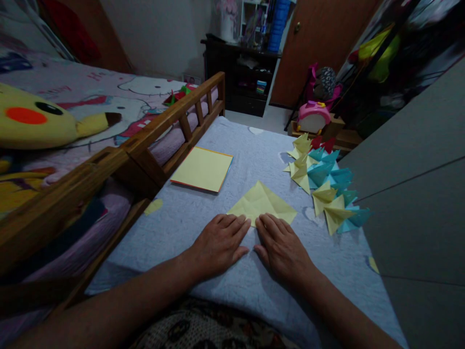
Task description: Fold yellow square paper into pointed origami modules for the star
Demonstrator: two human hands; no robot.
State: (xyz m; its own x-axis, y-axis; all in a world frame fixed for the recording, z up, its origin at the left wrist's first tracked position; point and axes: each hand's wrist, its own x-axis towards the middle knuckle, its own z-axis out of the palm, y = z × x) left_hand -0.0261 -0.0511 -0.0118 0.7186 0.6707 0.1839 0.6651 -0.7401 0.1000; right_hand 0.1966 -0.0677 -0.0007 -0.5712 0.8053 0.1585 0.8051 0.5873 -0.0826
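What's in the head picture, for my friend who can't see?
A left hand and right hand touch a creased yellow paper on pale cloth. A square paper stack lies left; folded yellow, blue and red shapes sit right.

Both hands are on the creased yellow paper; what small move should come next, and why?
Perhaps slide the left hand and right hand apart, pressing lightly along the near edge of the creased yellow paper, because their fingers lie close together there.
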